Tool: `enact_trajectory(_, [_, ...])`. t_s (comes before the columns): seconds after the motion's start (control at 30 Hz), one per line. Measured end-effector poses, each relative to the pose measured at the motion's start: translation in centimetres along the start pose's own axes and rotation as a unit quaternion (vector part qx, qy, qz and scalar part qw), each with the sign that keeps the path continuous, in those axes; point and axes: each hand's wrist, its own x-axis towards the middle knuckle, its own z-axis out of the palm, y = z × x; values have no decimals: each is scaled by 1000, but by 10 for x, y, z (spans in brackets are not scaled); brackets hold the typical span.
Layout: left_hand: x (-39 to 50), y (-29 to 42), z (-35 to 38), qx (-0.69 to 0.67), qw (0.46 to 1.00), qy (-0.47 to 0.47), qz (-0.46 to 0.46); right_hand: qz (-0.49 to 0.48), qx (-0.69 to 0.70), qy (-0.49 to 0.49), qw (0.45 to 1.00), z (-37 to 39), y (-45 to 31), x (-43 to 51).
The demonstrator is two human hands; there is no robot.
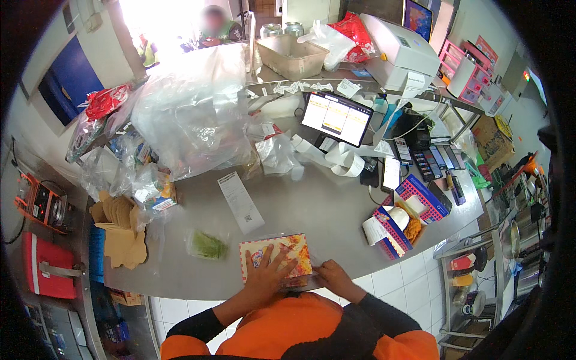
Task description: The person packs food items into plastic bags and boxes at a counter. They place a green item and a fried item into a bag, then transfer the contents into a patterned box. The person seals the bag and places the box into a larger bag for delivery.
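Note:
My left hand [266, 274] lies flat, fingers spread, on a printed cardboard food box [299, 249] at the front edge of the steel counter [315, 211]. The box has a picture of food on its lid and a striped border. Clear thin plastic shows along its far and right edges. Just right of the box, my right hand [334, 278] is curled, its fingers pinching what looks like that plastic; the fingertips are partly hidden. Left of the box sits a clear packet with green contents [208, 245]. A long printed receipt [241, 202] lies farther back.
An open box of fried chicken [411, 229] stands on the right, near several phones [432, 159]. Behind are a lit tablet [336, 118], a label printer [400, 49] and a large heap of clear plastic bags [198, 108]. Flat brown cardboard pieces [121, 234] lie left. A person [220, 31] is beyond the counter.

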Motion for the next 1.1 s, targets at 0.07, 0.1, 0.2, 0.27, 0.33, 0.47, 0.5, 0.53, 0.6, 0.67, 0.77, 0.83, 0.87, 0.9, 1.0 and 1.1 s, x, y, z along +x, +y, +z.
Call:
enact_trajectory(0.07, [1,-1,-3,-13,999,-31,7,-64,-159,-95,981,-22,5,-2])
enact_trajectory(0.1, [3,-2,-4,-24,999,-24,8,-97,-71,-83,989,-32,6,0])
enact_trajectory(0.2, [9,-8,-4,-69,997,-35,3,-179,154,-118,964,-62,0,5])
enact_trajectory(0.27, [15,-17,-3,-96,995,-37,2,-212,83,-128,965,-72,-11,13])
enact_trajectory(0.33, [21,-29,-3,-248,968,-18,-23,-233,52,-182,954,-75,-24,23])
enact_trajectory(0.47, [28,-46,-10,-729,614,54,-297,-97,112,-217,965,-76,-32,37])
enact_trajectory(0.5, [32,-46,-11,-703,657,65,-266,-65,124,-255,957,-76,-28,39])
enact_trajectory(0.53, [39,-45,-11,-676,694,62,-241,-32,137,-291,946,-75,-22,39])
enact_trajectory(0.6, [58,-36,-7,-541,826,75,-139,-5,75,-346,935,-71,-3,38])
enact_trajectory(0.67, [82,-23,1,-290,954,73,29,-41,-60,-356,932,-63,17,37])
enact_trajectory(0.77, [97,-9,7,-152,976,-146,-49,25,-329,-442,834,-53,35,47])
enact_trajectory(0.83, [94,-7,4,-157,968,-192,-31,-13,-431,-313,846,-62,35,63])
enact_trajectory(0.87, [90,-8,1,-151,965,-215,-23,-13,-467,-289,836,-69,29,68])
enact_trajectory(0.9, [85,-9,-2,-146,971,-187,-21,-64,-495,-129,857,-85,24,78])
enact_trajectory(1.0, [74,-18,-7,-116,989,-88,-39,-183,-382,-21,905,-144,-5,97])
enact_trajectory(1.1, [72,-26,3,-86,990,-48,-98,-345,-287,-94,889,-166,-60,93])
